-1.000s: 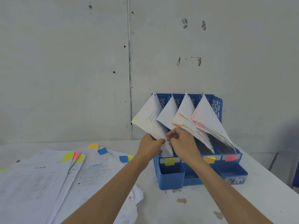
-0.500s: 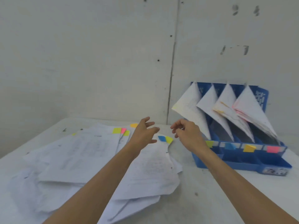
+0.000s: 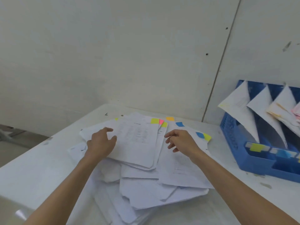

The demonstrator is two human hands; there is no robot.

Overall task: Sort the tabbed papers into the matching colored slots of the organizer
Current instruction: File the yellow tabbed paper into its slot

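Note:
A loose pile of white papers (image 3: 138, 161) with yellow, pink, orange and blue tabs lies on the white table. The top sheet (image 3: 138, 140) carries a yellow tab (image 3: 154, 121). My left hand (image 3: 100, 143) rests on the left edge of that sheet, fingers relaxed. Over the pile to the sheet's right hovers my right hand (image 3: 180, 141), fingers loosely spread and holding nothing. The blue organizer (image 3: 233, 140) stands at the right edge with sorted papers leaning in its slots, behind a yellow slot label (image 3: 256, 147) and a blue slot label (image 3: 283, 154).
The white table (image 3: 40, 168) meets a grey wall at the back. Its left edge drops to the floor (image 3: 14, 143). The organizer is partly cut off by the right frame edge.
Both hands left the organizer's slot and moved left to the paper pile. My view swung left, so the organizer now sits at the right edge.

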